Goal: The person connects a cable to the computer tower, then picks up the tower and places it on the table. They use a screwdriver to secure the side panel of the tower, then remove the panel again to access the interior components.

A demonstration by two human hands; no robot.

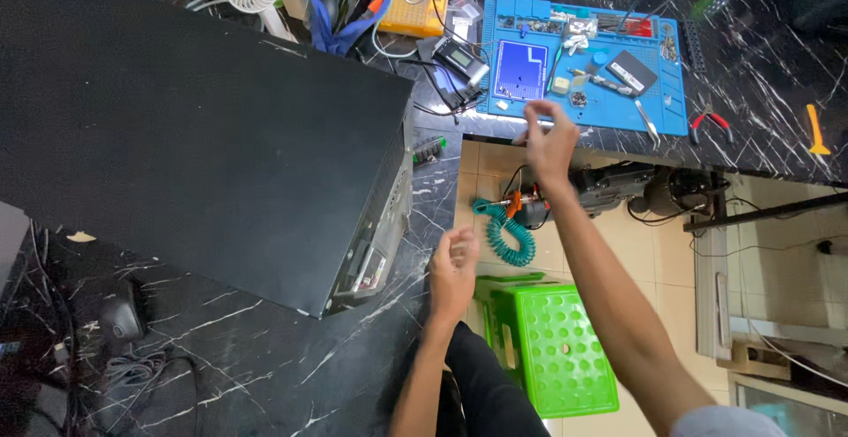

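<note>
Left hand point(453, 271): nearest the camera, fingers loosely curled, holding nothing visible, raised just right of the large black metal computer case point(203, 128) lying on the black marble-patterned worktop point(256, 357). Right hand point(549, 144): farther off, fingers part-open at the near edge of the blue silicone repair mat point(618, 110); whether it gripped anything could not be told. Green perforated plastic stool point(556, 349): on the floor below, near right. Teal coiled cable point(505, 236): between the hands.

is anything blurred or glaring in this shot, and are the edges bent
Head view: the right hand is motion-blurred at its fingertips; the left hand is sharper. Soft glare sits on the black case, and the marble counter edge bows from wide-angle distortion.
</note>
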